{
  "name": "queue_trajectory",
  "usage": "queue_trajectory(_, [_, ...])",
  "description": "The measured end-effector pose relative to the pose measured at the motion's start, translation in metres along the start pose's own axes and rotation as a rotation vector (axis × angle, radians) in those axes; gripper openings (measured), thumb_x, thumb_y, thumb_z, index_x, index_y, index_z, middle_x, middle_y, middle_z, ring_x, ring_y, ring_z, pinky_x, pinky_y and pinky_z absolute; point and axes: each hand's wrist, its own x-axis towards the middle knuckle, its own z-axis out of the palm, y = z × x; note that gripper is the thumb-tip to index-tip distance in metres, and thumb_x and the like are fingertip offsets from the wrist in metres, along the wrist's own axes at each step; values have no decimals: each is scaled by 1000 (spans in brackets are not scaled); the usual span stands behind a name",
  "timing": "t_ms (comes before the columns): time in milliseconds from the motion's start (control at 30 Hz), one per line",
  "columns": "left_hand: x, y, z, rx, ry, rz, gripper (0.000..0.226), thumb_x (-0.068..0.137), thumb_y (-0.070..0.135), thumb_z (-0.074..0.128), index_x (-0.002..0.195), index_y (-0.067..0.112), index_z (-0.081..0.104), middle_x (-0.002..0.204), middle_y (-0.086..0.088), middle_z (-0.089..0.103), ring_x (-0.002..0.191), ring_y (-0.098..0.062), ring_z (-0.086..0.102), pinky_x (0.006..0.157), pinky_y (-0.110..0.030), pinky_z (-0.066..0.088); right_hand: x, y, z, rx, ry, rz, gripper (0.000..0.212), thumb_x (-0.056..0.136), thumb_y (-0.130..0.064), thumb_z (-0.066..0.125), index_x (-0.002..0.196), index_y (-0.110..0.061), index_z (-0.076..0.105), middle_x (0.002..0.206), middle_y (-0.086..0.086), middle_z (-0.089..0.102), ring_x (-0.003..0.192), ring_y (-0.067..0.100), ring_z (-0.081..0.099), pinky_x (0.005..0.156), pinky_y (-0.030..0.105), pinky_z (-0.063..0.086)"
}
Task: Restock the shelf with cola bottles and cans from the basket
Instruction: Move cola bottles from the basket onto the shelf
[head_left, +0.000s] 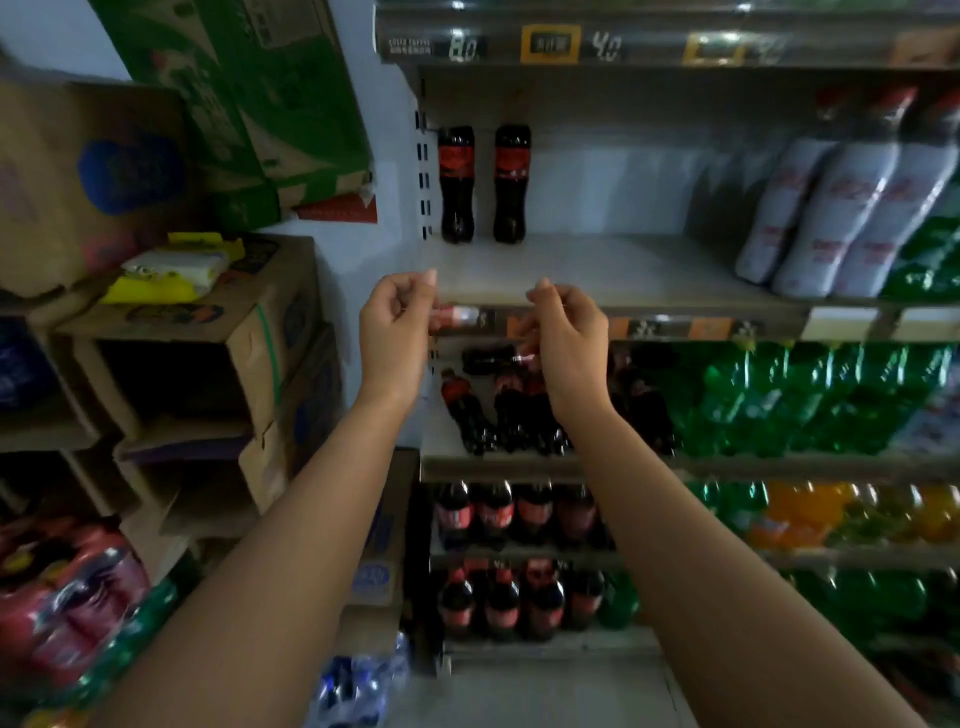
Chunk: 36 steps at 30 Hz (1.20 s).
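Left hand (396, 332) and right hand (569, 338): empty, fingers loosely curled, held apart. Two cola bottles (456, 184) stand on the shelf (597, 267) beyond them.

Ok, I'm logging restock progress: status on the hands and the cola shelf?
Left hand and right hand empty, fingers loosely curled, at the shelf edge. Two cola bottles upright at back left. Nothing in the way.
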Motion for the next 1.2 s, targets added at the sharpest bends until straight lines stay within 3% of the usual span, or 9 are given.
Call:
queue_trajectory(167, [-104, 10, -38, 65, -111, -102, 17, 95, 35, 56, 87, 21, 59, 77, 7, 62, 61, 4, 56, 60, -14, 46, -117, -4, -28, -34, 34, 93, 30, 99, -35, 50, 92, -10, 65, 66, 4, 64, 50, 9, 54, 47, 20, 43])
queue_trajectory(333, [-200, 24, -65, 69, -159, -213, 22, 95, 36, 56, 84, 17, 59, 75, 7, 63, 61, -2, 56, 57, -18, 46, -219, -17, -56, -12, 25, 159, 36, 99, -33, 50, 90, -2, 66, 61, 5, 61, 50, 15, 54, 47, 24, 44])
queue_trajectory(467, [-263, 46, -78, 79, -169, -229, 24, 95, 35, 55, 88, 13, 61, 75, 4, 65, 62, -7, 57, 55, -16, 46, -284, -32, -82, -32, 48, 159, 38, 99, -33, 50, 83, -2, 65, 60, 6, 61, 51, 16, 54, 47, 24, 43])
queue_trajectory(633, [-357, 79, -97, 91, -186, -238, 20, 95, 37, 54, 84, 22, 62, 77, 4, 65, 63, -3, 57, 63, -21, 47, -367, -53, -122, -25, 49, 145, 36, 99, -32, 50, 79, -6, 64, 61, 7, 61, 52, 17, 54, 48, 23, 42])
queue_trajectory(867, [-504, 127, -130, 94, -167, -302, 20, 96, 33, 54, 89, 17, 63, 78, -1, 63, 63, -6, 56, 54, -14, 45, -501, -84, -183, 56, 52, 218, 34, 99, -30, 51, 84, -3, 63, 60, 6, 58, 49, 16, 51, 43, 21, 40])
queue_trajectory(1033, [-589, 160, -153, 68, -173, -331, 22, 96, 34, 55, 90, 14, 64, 77, -3, 63, 68, -12, 56, 63, -25, 47, -586, -105, -215, 78, 63, 255, 34, 100, -31, 50, 82, -4, 62, 59, 6, 57, 49, 15, 50, 45, 23, 39])
queue_trajectory(1200, [-665, 206, -177, 53, -177, -290, 21, 96, 32, 55, 89, 14, 62, 74, -1, 61, 62, -8, 54, 55, -15, 44, -669, -140, -244, 64, 90, 248, 36, 100, -32, 50, 82, -3, 63, 60, 7, 57, 47, 13, 49, 42, 21, 38])
